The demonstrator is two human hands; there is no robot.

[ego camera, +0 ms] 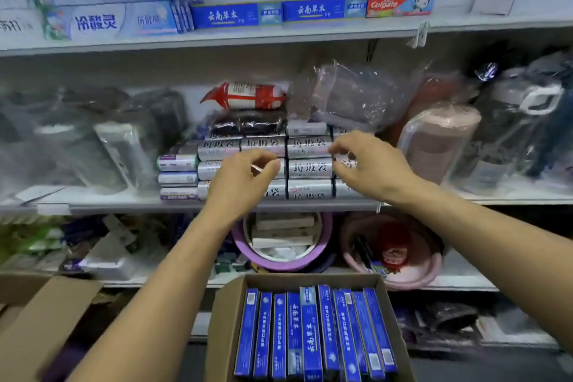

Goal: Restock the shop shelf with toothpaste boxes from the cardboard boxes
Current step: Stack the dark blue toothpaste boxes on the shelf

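Meanwhile, the left hand (245, 175) and the right hand (370, 164) hovered in front of the middle shelf (124, 206), each with fingers loosely curled and gripping nothing, level with the stacked silver rolls (308, 167). At the near edge, the open cardboard box (221, 319) held a row of blue toothpaste boxes (310, 335) standing on edge, while two matching blue boxes (237, 14) lay on the far top shelf (279, 32), left of a red Colgate box (393, 6)

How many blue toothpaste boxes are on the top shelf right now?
2 blue toothpaste boxes: one beside the white stacked boxes, the other right of it, next to the red Colgate box. More may sit hidden behind them.
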